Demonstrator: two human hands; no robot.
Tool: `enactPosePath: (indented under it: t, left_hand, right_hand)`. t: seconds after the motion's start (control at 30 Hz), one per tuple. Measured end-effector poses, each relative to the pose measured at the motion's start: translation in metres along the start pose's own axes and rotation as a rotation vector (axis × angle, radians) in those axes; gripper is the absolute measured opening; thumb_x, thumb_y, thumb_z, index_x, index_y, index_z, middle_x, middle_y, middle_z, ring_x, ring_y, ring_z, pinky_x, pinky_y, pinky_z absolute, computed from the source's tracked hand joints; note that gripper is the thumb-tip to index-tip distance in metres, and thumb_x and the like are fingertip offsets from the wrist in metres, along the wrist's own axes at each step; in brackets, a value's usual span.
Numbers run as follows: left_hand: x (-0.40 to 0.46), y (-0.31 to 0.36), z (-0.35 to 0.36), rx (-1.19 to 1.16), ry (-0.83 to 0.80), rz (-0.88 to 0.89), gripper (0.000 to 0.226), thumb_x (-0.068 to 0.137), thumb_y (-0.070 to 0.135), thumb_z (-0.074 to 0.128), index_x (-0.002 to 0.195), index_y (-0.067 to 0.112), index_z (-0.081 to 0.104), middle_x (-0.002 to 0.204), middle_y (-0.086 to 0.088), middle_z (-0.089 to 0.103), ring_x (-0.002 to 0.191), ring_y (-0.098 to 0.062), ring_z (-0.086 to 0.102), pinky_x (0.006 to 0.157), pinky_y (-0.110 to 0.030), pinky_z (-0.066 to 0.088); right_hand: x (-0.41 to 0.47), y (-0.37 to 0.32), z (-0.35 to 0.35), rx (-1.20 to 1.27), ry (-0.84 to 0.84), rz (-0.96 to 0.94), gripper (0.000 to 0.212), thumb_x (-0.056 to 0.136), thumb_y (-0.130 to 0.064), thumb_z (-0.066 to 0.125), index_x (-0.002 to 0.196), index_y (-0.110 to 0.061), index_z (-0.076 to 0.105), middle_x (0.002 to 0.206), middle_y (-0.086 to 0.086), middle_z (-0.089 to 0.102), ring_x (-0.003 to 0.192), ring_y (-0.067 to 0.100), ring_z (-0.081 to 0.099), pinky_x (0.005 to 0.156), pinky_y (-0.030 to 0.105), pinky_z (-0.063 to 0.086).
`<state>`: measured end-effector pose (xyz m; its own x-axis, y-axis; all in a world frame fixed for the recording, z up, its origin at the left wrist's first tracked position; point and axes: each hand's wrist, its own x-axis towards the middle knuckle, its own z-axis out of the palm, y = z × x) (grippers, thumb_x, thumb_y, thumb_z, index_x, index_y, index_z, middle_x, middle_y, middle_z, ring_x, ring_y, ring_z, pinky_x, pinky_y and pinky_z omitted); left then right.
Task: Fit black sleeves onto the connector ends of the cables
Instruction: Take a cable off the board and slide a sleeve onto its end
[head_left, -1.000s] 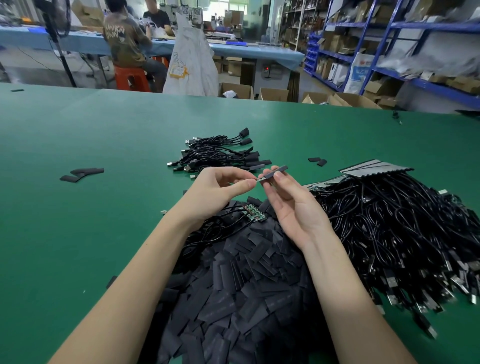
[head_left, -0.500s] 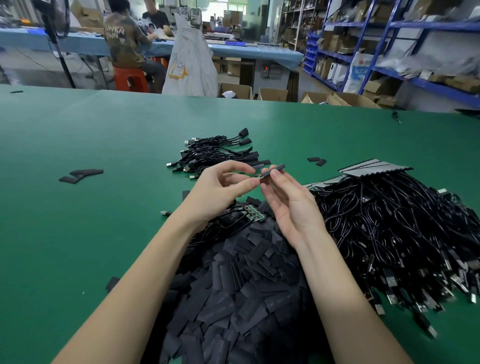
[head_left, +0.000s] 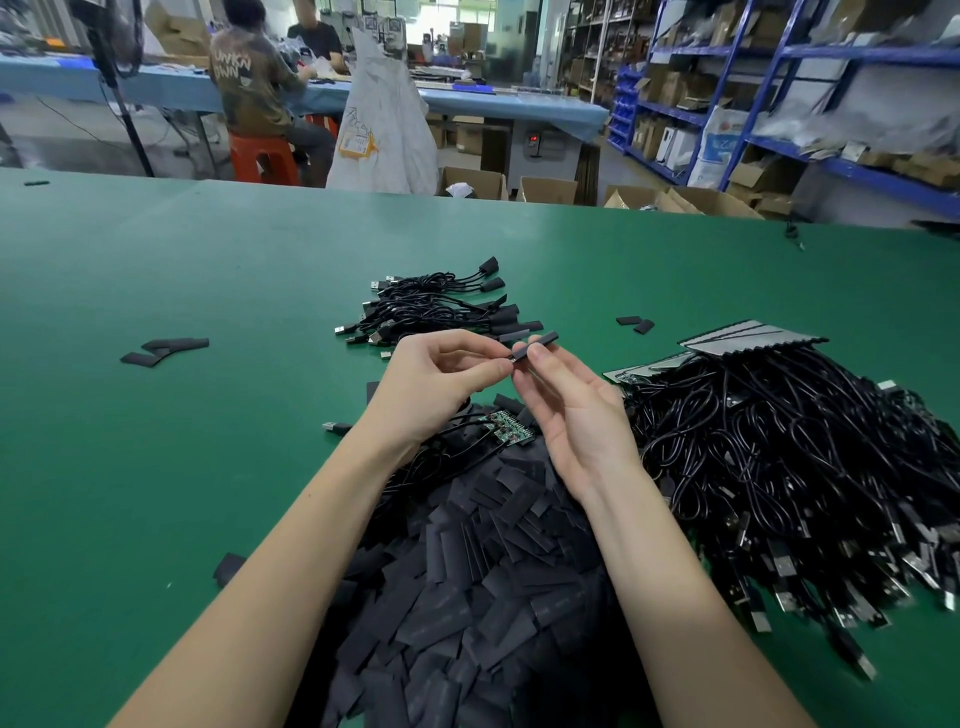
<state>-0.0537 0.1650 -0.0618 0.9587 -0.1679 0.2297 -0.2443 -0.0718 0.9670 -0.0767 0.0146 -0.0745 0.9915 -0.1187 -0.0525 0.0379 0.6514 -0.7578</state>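
Left hand (head_left: 441, 379): pinches near end of black sleeve (head_left: 537, 344) | Right hand (head_left: 574, 410): pinches same sleeve | Sleeve: held above desk (head_left: 208, 467), between finished cables (head_left: 436, 309) and sleeve heap (head_left: 483, 571) | Unfinished cables (head_left: 789, 467): right, on desk

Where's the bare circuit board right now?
Head view, centre: the green circuit board lies at the far edge of the sleeve pile, just below the left hand and left of the right hand.
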Motion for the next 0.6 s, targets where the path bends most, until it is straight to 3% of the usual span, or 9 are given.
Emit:
enactPosePath:
  t: [0.23,0.43,0.6]
  left_hand:
    - [0.0024,-0.0012,-0.0076,0.000,-0.037,-0.079,0.007,0.083,0.015,0.082,0.083,0.021,0.078,0.075,-0.001,0.072,0.071,-0.009,0.064,0.073,-0.022,0.051]
    - [0.0032,-0.0026,-0.0059,0.017,-0.010,-0.075,0.008,0.083,0.019,0.083,0.079,0.024,0.079,0.070,0.002,0.073,0.066,-0.005,0.063,0.065,-0.014,0.049]
    - [0.0034,-0.0027,-0.0064,0.060,-0.031,-0.077,0.005,0.086,0.025,0.080,0.086,0.020,0.079,0.074,-0.001,0.073,0.070,-0.009,0.062,0.072,-0.026,0.048]
  right_hand:
    - [-0.0015,-0.0005,0.0016,0.015,0.003,-0.001,0.010,0.092,0.003,0.067,0.100,0.000,0.072,0.097,0.011,0.077,0.091,0.016,0.074,0.077,0.022,0.059]
    - [-0.0023,0.0022,0.0030,0.005,-0.013,0.000,0.009,0.092,0.003,0.066,0.096,-0.001,0.072,0.092,0.009,0.077,0.089,0.014,0.075,0.076,0.020,0.058]
    - [-0.0026,0.0042,0.0027,-0.045,-0.017,-0.048,0.015,0.093,0.000,0.066,0.105,-0.007,0.069,0.093,0.009,0.077,0.090,0.016,0.074,0.078,0.022,0.058]
